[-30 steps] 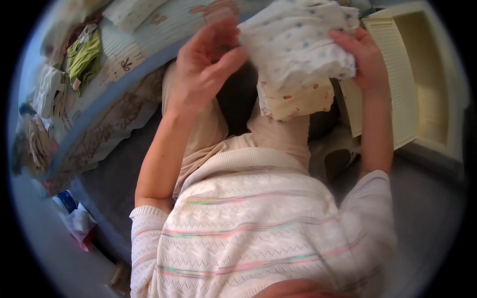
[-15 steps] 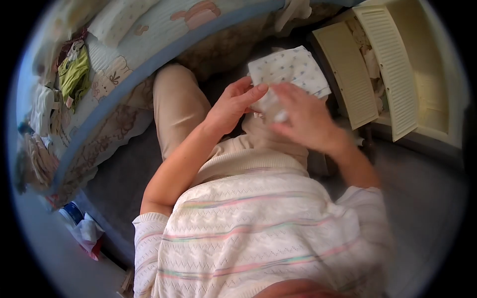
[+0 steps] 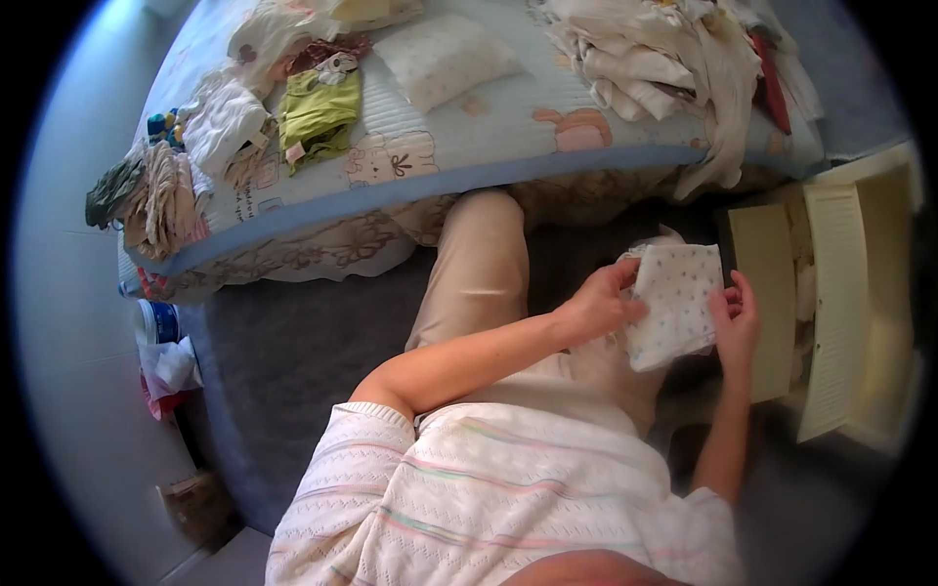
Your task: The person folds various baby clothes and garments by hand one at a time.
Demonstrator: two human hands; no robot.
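Observation:
A folded white cloth with small blue-grey dots (image 3: pixel 676 301) lies over my thigh, between my two hands. My left hand (image 3: pixel 603 305) grips its left edge, thumb on top and fingers partly behind it. At the cloth's right edge, my right hand (image 3: pixel 737 317) holds the side between thumb and fingers. Some pale fabric shows behind and under the dotted cloth; its shape is mostly hidden.
A bed (image 3: pixel 489 107) runs across the top, bearing a green garment (image 3: pixel 320 109), a small white pillow (image 3: pixel 445 61) and a heap of pale clothes (image 3: pixel 635 59). At the right stands a cream cabinet (image 3: pixel 889 283) with open drawers. A wrapped packet (image 3: pixel 171 366) lies at the left.
The view has swung, showing more of the bed. The dotted cloth, loosely held up a second ago, is now a neat rectangle. My right hand has moved from above it to its right edge.

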